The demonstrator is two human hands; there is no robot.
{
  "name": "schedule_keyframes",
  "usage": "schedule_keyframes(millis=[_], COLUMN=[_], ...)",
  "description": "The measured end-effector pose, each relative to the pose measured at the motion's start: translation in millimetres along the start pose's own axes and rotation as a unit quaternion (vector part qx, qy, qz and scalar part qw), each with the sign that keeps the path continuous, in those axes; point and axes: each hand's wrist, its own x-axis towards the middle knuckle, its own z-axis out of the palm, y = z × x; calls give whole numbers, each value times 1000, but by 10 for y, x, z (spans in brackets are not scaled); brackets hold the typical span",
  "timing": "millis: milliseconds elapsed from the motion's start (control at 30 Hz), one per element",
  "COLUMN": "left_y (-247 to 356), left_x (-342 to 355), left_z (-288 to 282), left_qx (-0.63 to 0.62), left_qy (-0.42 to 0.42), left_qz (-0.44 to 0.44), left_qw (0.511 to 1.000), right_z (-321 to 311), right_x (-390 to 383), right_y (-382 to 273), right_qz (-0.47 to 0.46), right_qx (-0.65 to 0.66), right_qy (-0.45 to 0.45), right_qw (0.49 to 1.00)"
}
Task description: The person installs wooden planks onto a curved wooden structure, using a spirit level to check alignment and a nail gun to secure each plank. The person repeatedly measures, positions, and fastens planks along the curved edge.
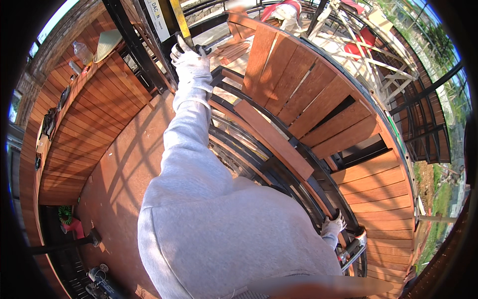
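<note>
My left arm, in a grey sleeve, stretches far forward. My left hand (191, 59), in a pale glove, has its fingers spread near the lower end of a yellow bar (180, 20) beside a dark upright post (165, 45). Whether the fingertips touch the bar is hard to tell. At the lower right, my right hand (332, 225), gloved too, curls round a narrow wooden rail (321, 198) on the curved black frame. A cordless-looking power tool (354, 243) lies next to it. A loose wooden board (276, 142) rests along the frame between my hands.
Reddish planks (284, 74) cover the curved top on the right, with a dark gap (366, 152) among them. To the left runs a curved wooden counter (107, 104) carrying a conical hat (107, 44) and a plastic bottle (82, 52). A machine (99, 284) stands at the lower left.
</note>
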Motion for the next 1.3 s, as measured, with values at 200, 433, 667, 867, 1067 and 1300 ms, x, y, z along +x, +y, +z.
schedule_keyframes(millis=[200, 433, 667, 867, 1067, 1300], left_y=[-40, -83, -158, -139, 79, 42], left_x=[-6, 1, -82, 32, 187, 176], left_z=[35, -100, 70, -73, -178, -133], left_qx=[-36, -27, -31, -62, -40, -5], left_qy=[-42, -52, -7, 26, 2, -35], left_qz=[2, 31, 16, 48, 22, 22], left_qw=[998, 998, 999, 997, 999, 999], right_z=[-35, -72, -114, -100, -60, -93], right_x=[-14, -40, -38, -52, -35, -20], right_y=[-28, -97, -56, -76, -26, -46], right_qz=[-3, -11, -11, 0, -22, -21], right_qx=[10, 16, 22, 15, 32, 39], right_qy=[5, 25, -15, 8, 16, 2], right_qw=[1000, 1000, 1000, 1000, 999, 999])
